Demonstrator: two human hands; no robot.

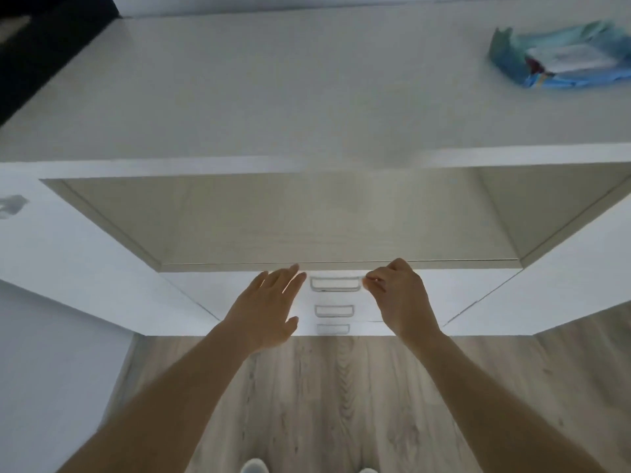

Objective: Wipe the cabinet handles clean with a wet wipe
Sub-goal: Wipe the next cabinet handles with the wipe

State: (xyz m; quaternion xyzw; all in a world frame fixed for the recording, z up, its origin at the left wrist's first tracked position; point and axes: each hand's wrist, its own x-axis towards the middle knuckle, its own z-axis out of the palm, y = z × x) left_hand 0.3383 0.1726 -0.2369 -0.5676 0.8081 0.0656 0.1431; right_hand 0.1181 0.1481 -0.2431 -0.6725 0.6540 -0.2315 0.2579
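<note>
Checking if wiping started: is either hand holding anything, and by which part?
Left hand is open, holding nothing. Right hand curls at the right end of the top handle; whether it pinches anything cannot be told.

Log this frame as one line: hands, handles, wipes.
left hand flat, fingers straight, beside top handle | right hand curled at handle's right end, contents unclear | wipe pack on countertop
</note>
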